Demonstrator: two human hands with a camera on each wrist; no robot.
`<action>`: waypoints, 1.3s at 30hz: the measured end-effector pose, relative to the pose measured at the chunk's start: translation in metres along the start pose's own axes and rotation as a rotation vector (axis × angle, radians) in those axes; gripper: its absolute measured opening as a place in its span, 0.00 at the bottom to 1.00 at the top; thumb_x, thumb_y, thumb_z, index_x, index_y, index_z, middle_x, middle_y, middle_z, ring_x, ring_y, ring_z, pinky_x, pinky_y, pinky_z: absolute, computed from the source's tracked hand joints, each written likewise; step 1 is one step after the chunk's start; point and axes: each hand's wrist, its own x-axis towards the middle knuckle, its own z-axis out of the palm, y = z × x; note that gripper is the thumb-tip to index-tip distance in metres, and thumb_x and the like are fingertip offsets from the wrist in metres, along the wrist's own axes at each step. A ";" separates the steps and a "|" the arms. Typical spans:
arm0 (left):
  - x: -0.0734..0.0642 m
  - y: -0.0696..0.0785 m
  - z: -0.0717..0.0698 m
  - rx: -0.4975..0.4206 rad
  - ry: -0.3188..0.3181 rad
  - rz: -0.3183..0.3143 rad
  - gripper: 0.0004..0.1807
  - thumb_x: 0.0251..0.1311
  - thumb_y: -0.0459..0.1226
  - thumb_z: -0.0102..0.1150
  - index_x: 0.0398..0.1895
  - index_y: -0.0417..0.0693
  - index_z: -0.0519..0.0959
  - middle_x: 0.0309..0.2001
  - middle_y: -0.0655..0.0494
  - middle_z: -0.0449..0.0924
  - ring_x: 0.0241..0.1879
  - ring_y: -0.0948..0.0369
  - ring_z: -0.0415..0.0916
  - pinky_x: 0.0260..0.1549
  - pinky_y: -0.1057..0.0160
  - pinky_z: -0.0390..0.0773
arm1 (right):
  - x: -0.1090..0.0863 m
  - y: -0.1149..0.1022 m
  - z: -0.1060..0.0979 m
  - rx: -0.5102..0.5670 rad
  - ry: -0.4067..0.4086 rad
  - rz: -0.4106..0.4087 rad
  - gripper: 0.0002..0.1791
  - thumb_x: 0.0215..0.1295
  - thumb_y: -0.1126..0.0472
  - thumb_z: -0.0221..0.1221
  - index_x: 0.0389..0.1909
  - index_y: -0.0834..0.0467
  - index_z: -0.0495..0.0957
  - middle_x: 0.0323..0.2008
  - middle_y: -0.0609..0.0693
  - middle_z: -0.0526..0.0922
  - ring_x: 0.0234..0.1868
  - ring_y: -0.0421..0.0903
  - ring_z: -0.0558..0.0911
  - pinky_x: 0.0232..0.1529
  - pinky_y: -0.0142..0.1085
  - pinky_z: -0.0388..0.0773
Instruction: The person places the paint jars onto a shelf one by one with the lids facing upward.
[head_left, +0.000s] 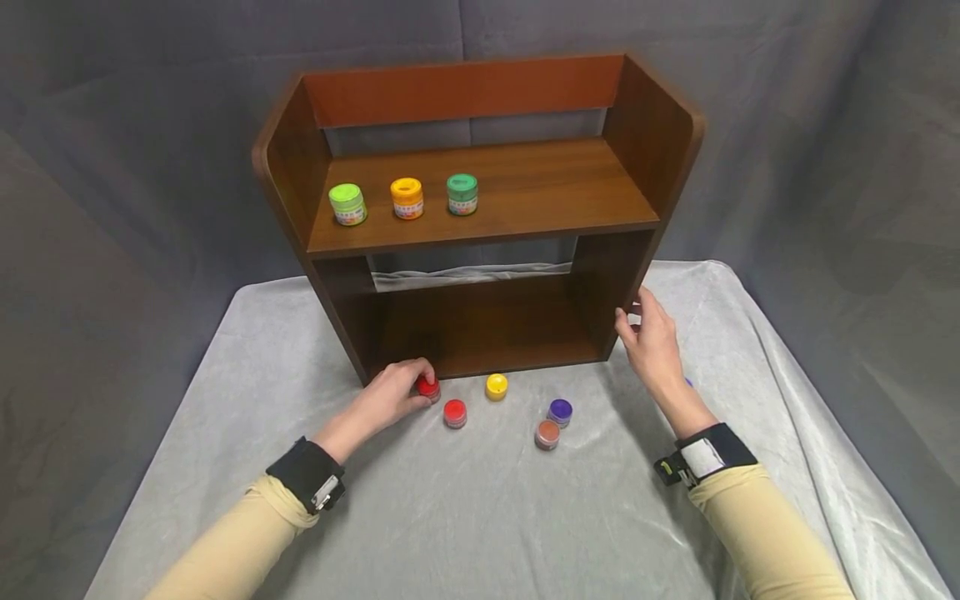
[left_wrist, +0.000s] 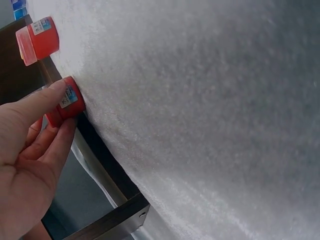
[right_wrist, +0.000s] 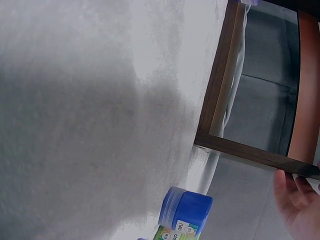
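Note:
In the head view my left hand (head_left: 386, 396) pinches a dark red paint jar (head_left: 428, 389) by the shelf's lower front edge. The left wrist view shows thumb and fingers on opposite sides of that jar (left_wrist: 72, 100). A brighter red jar (head_left: 454, 413) stands just beside it. My right hand (head_left: 654, 342) holds the right side panel of the dark wooden shelf (head_left: 480, 240), thumb at its front edge, fingers against the outer face. Closest to that hand on the cloth is a blue jar (right_wrist: 192, 210), with a green-labelled one partly visible behind; the right arm mostly hides these in the head view.
Light green (head_left: 348, 205), orange-yellow (head_left: 407, 198) and dark green jars (head_left: 462, 195) stand on the upper shelf board. In front of the shelf, on grey cloth (head_left: 480, 517), are yellow (head_left: 497, 387), purple (head_left: 559, 412) and brown jars (head_left: 547, 434). Grey curtains hang behind.

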 end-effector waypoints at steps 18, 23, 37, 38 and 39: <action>0.000 0.002 -0.004 -0.047 0.076 0.007 0.13 0.53 0.31 0.73 0.39 0.48 0.78 0.37 0.54 0.82 0.38 0.60 0.77 0.43 0.59 0.80 | -0.001 0.002 0.001 -0.001 0.007 -0.005 0.18 0.69 0.67 0.55 0.59 0.64 0.71 0.51 0.65 0.82 0.49 0.62 0.85 0.42 0.53 0.84; 0.002 0.005 -0.009 -0.073 0.096 -0.021 0.14 0.53 0.33 0.73 0.40 0.47 0.79 0.38 0.53 0.83 0.40 0.59 0.79 0.45 0.58 0.81 | -0.001 0.002 0.001 -0.001 0.008 -0.007 0.18 0.69 0.66 0.55 0.58 0.64 0.71 0.50 0.65 0.82 0.48 0.62 0.85 0.41 0.52 0.84; 0.003 0.013 -0.016 -0.094 0.130 0.020 0.15 0.55 0.32 0.72 0.44 0.48 0.77 0.43 0.53 0.79 0.43 0.59 0.76 0.46 0.58 0.79 | 0.000 0.002 0.001 0.009 0.005 -0.005 0.18 0.69 0.67 0.55 0.58 0.64 0.71 0.50 0.65 0.82 0.49 0.63 0.85 0.42 0.54 0.84; 0.004 0.015 -0.017 -0.096 0.136 0.021 0.15 0.56 0.33 0.71 0.44 0.48 0.77 0.43 0.53 0.79 0.44 0.59 0.76 0.47 0.58 0.79 | 0.000 0.002 0.001 0.011 0.005 -0.005 0.18 0.69 0.67 0.55 0.58 0.64 0.71 0.50 0.64 0.82 0.49 0.63 0.85 0.43 0.54 0.84; 0.004 0.016 -0.019 -0.097 0.142 0.020 0.14 0.57 0.33 0.71 0.44 0.49 0.77 0.44 0.54 0.79 0.44 0.59 0.76 0.47 0.57 0.79 | 0.000 0.002 0.002 0.011 0.004 -0.005 0.18 0.70 0.67 0.55 0.58 0.64 0.71 0.50 0.64 0.82 0.50 0.63 0.85 0.43 0.55 0.83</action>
